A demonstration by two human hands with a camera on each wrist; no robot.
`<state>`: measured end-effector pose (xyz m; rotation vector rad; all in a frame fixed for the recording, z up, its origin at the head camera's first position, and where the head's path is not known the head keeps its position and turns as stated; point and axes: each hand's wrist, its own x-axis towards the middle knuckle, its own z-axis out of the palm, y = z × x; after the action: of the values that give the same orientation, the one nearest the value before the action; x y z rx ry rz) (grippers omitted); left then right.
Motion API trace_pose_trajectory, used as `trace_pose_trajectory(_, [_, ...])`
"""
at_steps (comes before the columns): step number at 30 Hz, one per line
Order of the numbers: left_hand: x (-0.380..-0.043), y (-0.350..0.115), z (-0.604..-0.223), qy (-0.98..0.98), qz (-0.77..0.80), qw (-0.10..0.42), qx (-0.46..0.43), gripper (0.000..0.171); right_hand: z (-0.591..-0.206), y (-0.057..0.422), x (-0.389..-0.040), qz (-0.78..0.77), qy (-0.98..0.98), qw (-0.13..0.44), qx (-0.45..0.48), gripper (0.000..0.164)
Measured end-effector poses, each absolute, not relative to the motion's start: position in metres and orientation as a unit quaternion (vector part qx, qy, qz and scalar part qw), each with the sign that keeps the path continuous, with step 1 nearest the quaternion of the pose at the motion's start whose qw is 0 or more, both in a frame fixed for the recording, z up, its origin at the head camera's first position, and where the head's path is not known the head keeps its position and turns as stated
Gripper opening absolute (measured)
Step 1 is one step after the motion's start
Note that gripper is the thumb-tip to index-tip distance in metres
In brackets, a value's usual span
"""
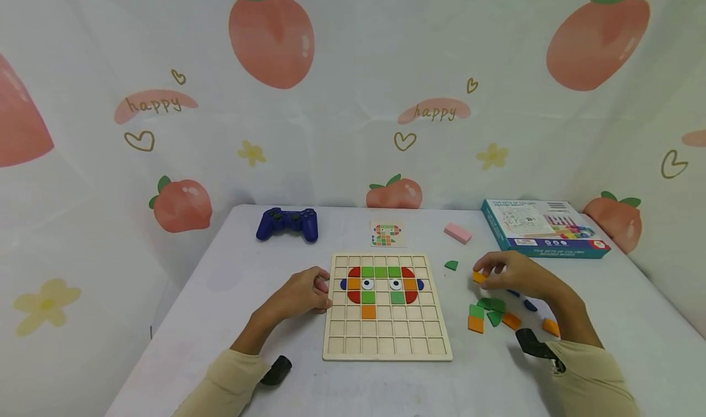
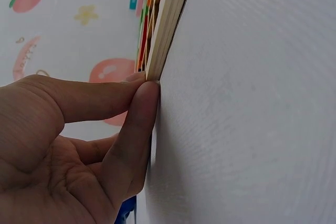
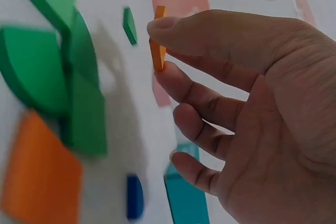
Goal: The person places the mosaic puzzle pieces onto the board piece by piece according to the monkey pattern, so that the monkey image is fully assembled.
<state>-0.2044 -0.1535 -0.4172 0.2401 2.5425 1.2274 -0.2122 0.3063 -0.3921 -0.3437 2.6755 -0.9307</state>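
Observation:
A wooden grid board (image 1: 386,346) lies on the table, its upper cells bearing red, green, orange and blue pieces and two round eye pieces. One orange square (image 1: 368,312) sits lower down in it. My left hand (image 1: 302,291) pinches the board's left edge between thumb and finger, plain in the left wrist view beside the board edge (image 2: 167,30). To the board's right, my right hand (image 1: 515,273) holds an orange square tile (image 3: 157,40) between thumb and fingertips, raised over the table. Beneath it lie loose green pieces (image 1: 493,305), orange pieces (image 1: 511,321) and blue pieces (image 1: 530,305).
Behind the board lies a small pattern card (image 1: 388,235), with a pink block (image 1: 458,233) to its right. A blue game controller (image 1: 287,224) rests at the back left. A flat teal box (image 1: 546,228) occupies the back right corner. One green piece (image 1: 451,265) lies apart.

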Motion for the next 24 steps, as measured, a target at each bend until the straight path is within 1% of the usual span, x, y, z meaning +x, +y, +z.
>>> trace_pose_trajectory(7, [-0.205,-0.154,-0.419,0.889,0.423,0.151,0.087,0.052,-0.394,0.275,-0.214,-0.330,0.923,0.146,-0.134,0.034])
trace_pose_trajectory(14, [-0.206,-0.155,-0.419,0.886,0.426,0.156,0.096,0.053,-0.396,0.246,-0.216,-0.331,0.921,0.126,-0.160,0.036])
trace_pose_trajectory(24, [-0.206,-0.154,-0.420,0.888,0.425,0.150,0.090,0.051,-0.402,0.211,-0.213,-0.330,0.919,0.118,-0.181,0.028])
